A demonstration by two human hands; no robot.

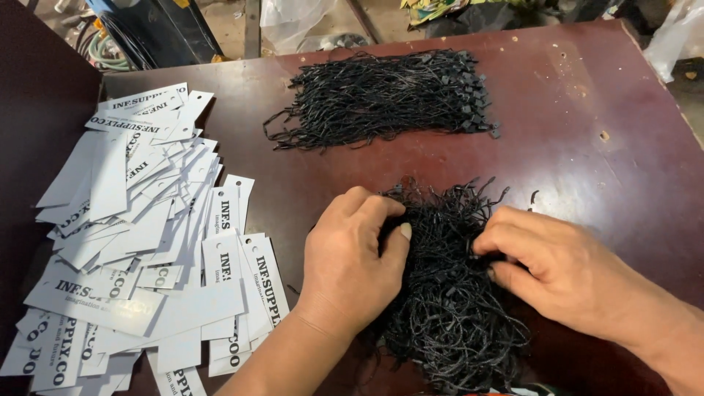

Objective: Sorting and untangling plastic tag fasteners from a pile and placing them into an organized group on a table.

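Resting at the near edge of the dark red table (572, 110), a tangled heap of black tag strings (447, 293) is pressed by the left hand (350, 257), which is laid palm-down with fingers curled over the heap's left side, while strands on its right side are pinched between the thumb and fingers of the right hand (546, 264). Spread to the left of the hands, a loose pile of white paper hang tags (139, 235) with dark print is seen, and farther back a neater bundle of black strings (389, 95) is laid crosswise, well apart from the heap.
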